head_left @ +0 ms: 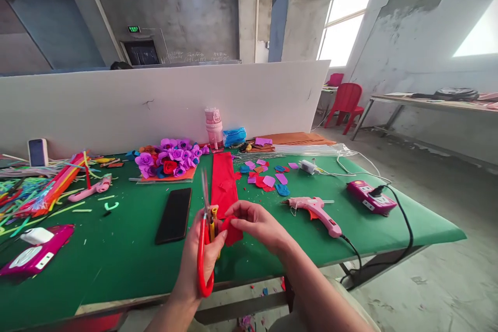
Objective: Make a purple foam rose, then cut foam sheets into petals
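Note:
My left hand [190,262] is closed around scissors with red handles [201,259], their blades pointing up and away. A slim yellow-handled tool [212,223] is also in that hand; its kind is unclear. Between both hands is a small red paper piece [229,228], which the fingertips of my right hand [252,223] pinch near the left thumb. Just beyond them a long red paper strip [223,176] lies on the green table. A black phone [174,215] rests left of the hands, and a pink glue gun [315,212] lies to the right.
Purple, red and blue paper flowers [171,158] sit at back left, near a pink bottle [213,129]. Cut petals [268,180] are scattered beyond my right hand. A magenta power strip [371,198] with a black cable stands at right. A white board [163,104] borders the table's back.

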`<action>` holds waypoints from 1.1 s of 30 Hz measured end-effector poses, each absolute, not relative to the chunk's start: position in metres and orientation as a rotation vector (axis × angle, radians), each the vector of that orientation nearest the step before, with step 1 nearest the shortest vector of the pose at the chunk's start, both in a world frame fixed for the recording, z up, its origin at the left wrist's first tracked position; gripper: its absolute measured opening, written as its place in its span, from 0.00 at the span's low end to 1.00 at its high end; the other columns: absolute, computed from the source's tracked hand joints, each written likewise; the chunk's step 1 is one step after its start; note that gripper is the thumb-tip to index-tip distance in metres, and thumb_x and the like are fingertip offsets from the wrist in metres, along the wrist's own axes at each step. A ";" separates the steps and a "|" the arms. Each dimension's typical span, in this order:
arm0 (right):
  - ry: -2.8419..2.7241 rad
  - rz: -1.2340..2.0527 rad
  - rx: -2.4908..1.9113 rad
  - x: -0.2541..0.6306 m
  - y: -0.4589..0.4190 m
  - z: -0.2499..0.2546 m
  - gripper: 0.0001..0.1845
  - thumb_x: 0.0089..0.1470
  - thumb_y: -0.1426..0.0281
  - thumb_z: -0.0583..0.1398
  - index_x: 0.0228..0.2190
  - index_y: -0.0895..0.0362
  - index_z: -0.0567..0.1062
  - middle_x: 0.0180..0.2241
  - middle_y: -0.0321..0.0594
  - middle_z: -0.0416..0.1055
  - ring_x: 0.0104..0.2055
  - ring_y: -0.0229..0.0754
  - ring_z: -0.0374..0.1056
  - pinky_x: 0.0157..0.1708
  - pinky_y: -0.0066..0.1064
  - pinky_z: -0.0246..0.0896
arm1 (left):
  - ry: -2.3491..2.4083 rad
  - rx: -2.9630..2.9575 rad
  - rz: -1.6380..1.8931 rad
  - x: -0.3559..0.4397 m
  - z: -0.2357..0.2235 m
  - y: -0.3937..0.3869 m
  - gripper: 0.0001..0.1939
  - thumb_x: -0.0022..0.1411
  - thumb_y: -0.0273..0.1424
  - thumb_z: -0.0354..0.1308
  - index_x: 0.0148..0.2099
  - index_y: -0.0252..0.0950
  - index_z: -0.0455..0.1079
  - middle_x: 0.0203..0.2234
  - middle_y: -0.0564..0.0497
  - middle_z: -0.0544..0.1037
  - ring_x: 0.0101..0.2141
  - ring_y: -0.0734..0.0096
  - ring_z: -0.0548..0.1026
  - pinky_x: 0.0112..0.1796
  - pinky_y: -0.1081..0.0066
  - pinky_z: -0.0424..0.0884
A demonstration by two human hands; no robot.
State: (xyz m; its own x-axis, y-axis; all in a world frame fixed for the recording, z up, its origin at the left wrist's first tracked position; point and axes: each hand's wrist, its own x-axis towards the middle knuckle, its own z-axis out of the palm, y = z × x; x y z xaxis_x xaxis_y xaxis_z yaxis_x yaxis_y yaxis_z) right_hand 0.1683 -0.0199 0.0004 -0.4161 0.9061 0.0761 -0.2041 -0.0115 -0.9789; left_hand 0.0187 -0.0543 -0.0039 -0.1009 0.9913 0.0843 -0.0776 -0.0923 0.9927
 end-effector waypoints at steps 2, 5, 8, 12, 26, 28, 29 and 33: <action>-1.154 1.683 -0.722 0.159 -0.022 -0.002 0.17 0.48 0.56 0.63 0.31 0.57 0.74 0.29 0.38 0.72 0.29 0.37 0.66 0.29 0.27 0.57 | 1.156 1.083 1.419 0.017 -0.008 -0.054 0.24 0.49 0.32 0.66 0.49 0.39 0.65 0.28 0.56 0.73 0.30 0.73 0.74 0.31 0.75 0.71; -0.987 1.674 -0.702 0.146 -0.026 -0.007 0.18 0.43 0.55 0.67 0.29 0.57 0.74 0.28 0.38 0.73 0.31 0.39 0.69 0.33 0.28 0.59 | 1.113 0.979 1.471 0.015 -0.014 -0.052 0.26 0.50 0.32 0.66 0.51 0.40 0.63 0.31 0.56 0.74 0.34 0.71 0.75 0.36 0.73 0.72; -0.919 1.610 -0.711 0.136 -0.029 -0.013 0.19 0.35 0.61 0.72 0.28 0.57 0.74 0.28 0.36 0.74 0.31 0.39 0.69 0.34 0.29 0.60 | 1.084 0.918 1.493 0.014 -0.018 -0.049 0.31 0.49 0.33 0.68 0.54 0.40 0.61 0.34 0.54 0.76 0.37 0.68 0.77 0.40 0.69 0.72; -0.864 1.578 -0.735 0.131 -0.030 -0.017 0.17 0.37 0.61 0.71 0.26 0.57 0.74 0.24 0.35 0.73 0.27 0.37 0.66 0.31 0.28 0.58 | 1.095 0.921 1.517 0.013 -0.016 -0.049 0.31 0.47 0.34 0.68 0.53 0.37 0.62 0.33 0.53 0.77 0.38 0.65 0.77 0.43 0.66 0.72; -0.777 1.647 -0.821 0.128 -0.032 -0.020 0.18 0.42 0.55 0.67 0.22 0.58 0.76 0.22 0.35 0.71 0.25 0.35 0.62 0.28 0.26 0.55 | 1.146 1.001 1.428 0.006 -0.015 -0.054 0.28 0.49 0.34 0.67 0.52 0.40 0.64 0.34 0.54 0.77 0.37 0.68 0.77 0.41 0.71 0.71; -0.744 1.659 -0.823 0.128 -0.032 -0.020 0.19 0.43 0.54 0.66 0.23 0.58 0.76 0.23 0.36 0.72 0.25 0.36 0.63 0.28 0.26 0.55 | 1.115 0.971 1.431 0.006 -0.016 -0.053 0.29 0.49 0.33 0.67 0.53 0.39 0.63 0.33 0.54 0.76 0.37 0.68 0.76 0.41 0.69 0.71; -0.758 1.663 -0.818 0.128 -0.032 -0.021 0.18 0.43 0.54 0.66 0.24 0.58 0.77 0.23 0.36 0.72 0.26 0.36 0.64 0.29 0.26 0.56 | 1.108 0.960 1.437 0.006 -0.016 -0.053 0.29 0.49 0.33 0.67 0.53 0.39 0.63 0.32 0.54 0.76 0.36 0.68 0.76 0.41 0.69 0.71; -0.877 1.632 -0.772 0.127 -0.034 -0.022 0.15 0.39 0.60 0.70 0.25 0.57 0.77 0.26 0.36 0.74 0.29 0.38 0.66 0.34 0.29 0.58 | 1.112 0.968 1.450 0.006 -0.011 -0.054 0.26 0.49 0.32 0.67 0.50 0.38 0.64 0.31 0.55 0.75 0.34 0.70 0.76 0.39 0.70 0.71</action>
State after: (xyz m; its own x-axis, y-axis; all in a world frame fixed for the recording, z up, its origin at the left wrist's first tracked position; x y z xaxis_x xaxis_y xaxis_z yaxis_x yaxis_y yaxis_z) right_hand 0.1269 -0.0344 -0.0217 -0.2122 0.9760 -0.0494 -0.4978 -0.1515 -0.8540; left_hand 0.0058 -0.0538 -0.0109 -0.1532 0.9881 0.0126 -0.2447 -0.0503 0.9683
